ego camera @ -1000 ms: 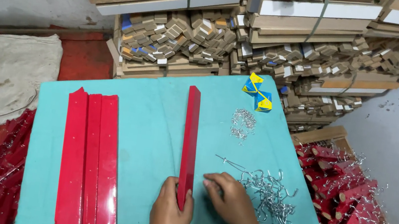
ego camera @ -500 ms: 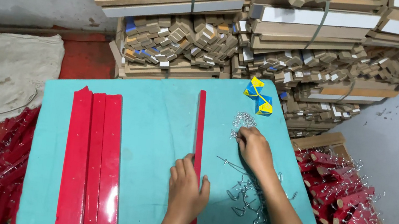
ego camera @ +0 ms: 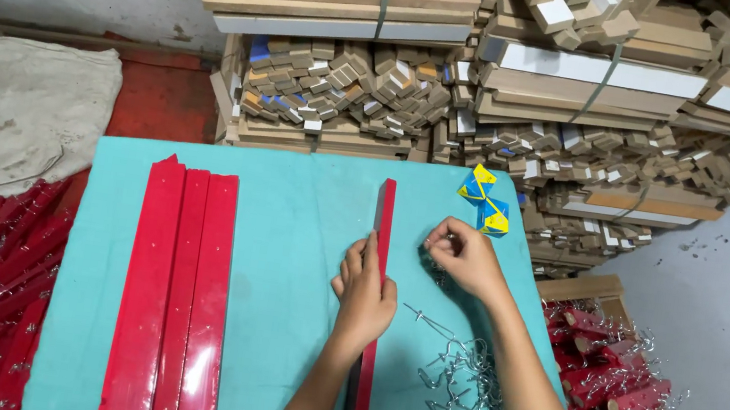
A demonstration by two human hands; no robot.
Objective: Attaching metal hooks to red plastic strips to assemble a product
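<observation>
A long thin red strip (ego camera: 383, 217) lies lengthwise on the teal table top (ego camera: 296, 224). My left hand (ego camera: 365, 291) rests flat on the strip near its middle, fingers pointing away from me. My right hand (ego camera: 464, 255) hovers just right of the strip, fingertips pinched on a small metal wire hook. A loose heap of metal wire hooks (ego camera: 463, 390) lies on the table under my right forearm.
Three wide red strips (ego camera: 175, 302) lie side by side at the table's left. Two yellow-and-blue packets (ego camera: 485, 203) sit at the far right corner. Bundled wooden sticks and boards (ego camera: 498, 71) are stacked behind. Red wrapped pieces fill both sides (ego camera: 632, 404); a sack (ego camera: 6, 117) lies at left.
My left hand slid farther up the thin red strip. My right hand left the hook heap, moved away from me and now pinches a hook beside the strip.
</observation>
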